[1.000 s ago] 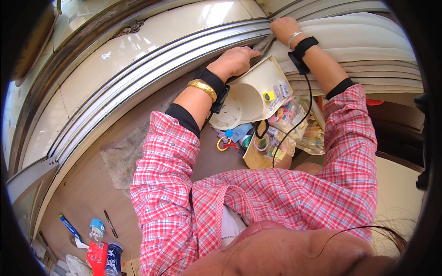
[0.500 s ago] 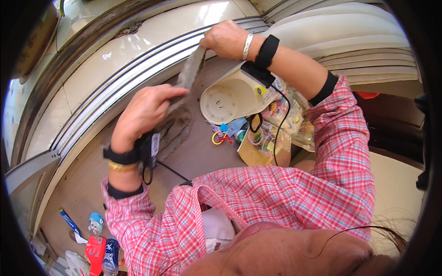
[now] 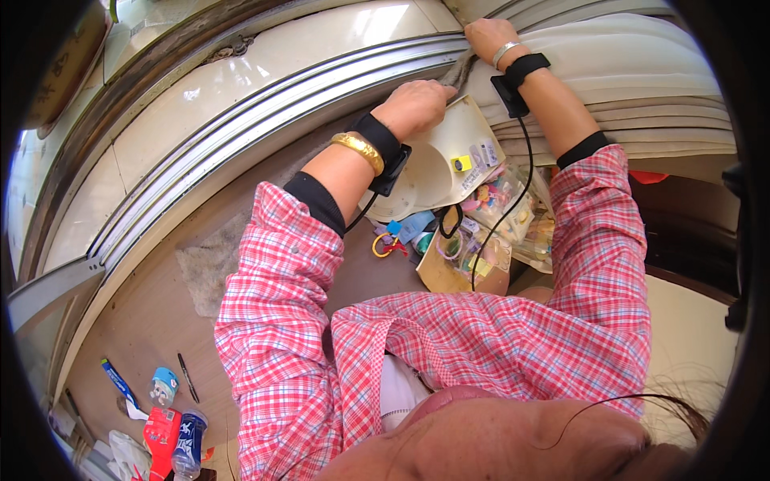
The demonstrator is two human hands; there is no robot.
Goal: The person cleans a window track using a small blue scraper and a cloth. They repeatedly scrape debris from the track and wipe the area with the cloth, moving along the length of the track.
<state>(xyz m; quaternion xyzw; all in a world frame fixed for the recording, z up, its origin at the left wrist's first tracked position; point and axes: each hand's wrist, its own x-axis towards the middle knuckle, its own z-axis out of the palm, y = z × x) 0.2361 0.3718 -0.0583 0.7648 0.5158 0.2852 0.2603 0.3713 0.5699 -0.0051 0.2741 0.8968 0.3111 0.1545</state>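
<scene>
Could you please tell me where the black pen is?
At the head view's lower left, the black pen lies just right of the blue-topped container.

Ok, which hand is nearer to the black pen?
The left. The left hand is well away from the black pen, up and to its right in the picture; the right hand is farther off in that direction, near the upper edge.

Grey cloth (image 3: 459, 72), dull, bunched into a narrow strip; slants from the right hand (image 3: 492, 42) down toward the left hand (image 3: 415, 109).
</scene>
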